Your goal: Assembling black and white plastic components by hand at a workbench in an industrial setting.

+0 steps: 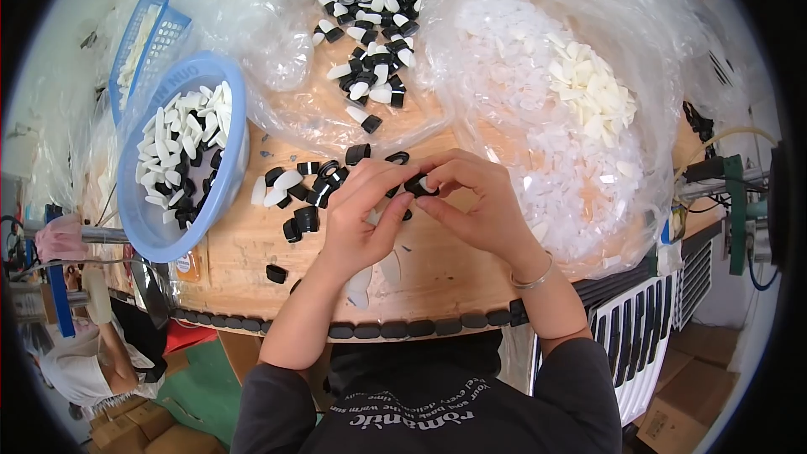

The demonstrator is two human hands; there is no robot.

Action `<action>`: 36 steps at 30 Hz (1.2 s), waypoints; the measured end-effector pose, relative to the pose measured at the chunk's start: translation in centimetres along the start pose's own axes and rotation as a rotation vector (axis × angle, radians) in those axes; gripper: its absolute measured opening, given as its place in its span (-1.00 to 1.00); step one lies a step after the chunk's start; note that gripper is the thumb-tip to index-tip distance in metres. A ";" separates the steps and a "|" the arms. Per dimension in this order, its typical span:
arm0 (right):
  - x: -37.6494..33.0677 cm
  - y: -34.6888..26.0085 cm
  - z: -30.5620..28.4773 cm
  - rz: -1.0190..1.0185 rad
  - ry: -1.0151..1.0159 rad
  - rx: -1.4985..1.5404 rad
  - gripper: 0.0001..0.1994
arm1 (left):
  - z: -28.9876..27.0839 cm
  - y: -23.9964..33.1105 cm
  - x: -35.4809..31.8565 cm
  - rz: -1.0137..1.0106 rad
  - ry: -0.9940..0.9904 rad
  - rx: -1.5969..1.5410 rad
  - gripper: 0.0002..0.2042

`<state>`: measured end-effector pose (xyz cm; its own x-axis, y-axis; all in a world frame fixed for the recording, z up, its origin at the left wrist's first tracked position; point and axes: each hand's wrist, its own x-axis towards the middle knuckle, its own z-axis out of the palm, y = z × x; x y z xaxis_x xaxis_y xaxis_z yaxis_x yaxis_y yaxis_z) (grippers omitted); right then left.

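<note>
Over the middle of the table, both my hands meet at a small black cap-like piece (418, 186). My left hand (361, 208) is closed, its thumb and fingertips at the piece's left side. Opposite it, my right hand (479, 204) pinches the piece between thumb and fingers; a bit of white shows at those fingertips. Loose black ring-like caps (306, 219) lie left of my left hand, with white rounded tongue-shaped pieces (275, 197) among them. More flat white pieces (358, 287) rest below my hands.
A blue basin (239, 151) of white and black parts stands left, with a blue basket (172, 29) behind it. Joined black-and-white pieces (374, 17) pile on clear plastic at the back. Thin translucent pieces (555, 168) and cream ones (593, 92) cover plastic at right.
</note>
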<state>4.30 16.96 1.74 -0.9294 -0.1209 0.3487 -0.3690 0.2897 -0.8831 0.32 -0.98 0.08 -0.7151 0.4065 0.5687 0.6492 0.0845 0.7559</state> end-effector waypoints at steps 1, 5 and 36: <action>-0.1 0.0 0.2 -0.001 -0.004 0.002 -0.81 | 0.1 -0.2 -0.2 -0.019 0.014 -0.035 -0.73; -0.6 0.4 0.9 0.184 0.105 0.372 -0.86 | 1.0 -0.4 -1.5 -0.318 0.056 -0.221 -0.77; -0.6 -0.9 0.7 -0.280 0.147 -0.215 -0.79 | 0.4 0.3 -0.2 0.077 0.056 0.062 -0.90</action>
<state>5.21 16.15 2.10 -0.7773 -0.0905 0.6226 -0.5874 0.4588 -0.6667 0.76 -0.63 0.01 -0.6745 0.3630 0.6428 0.7165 0.1121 0.6885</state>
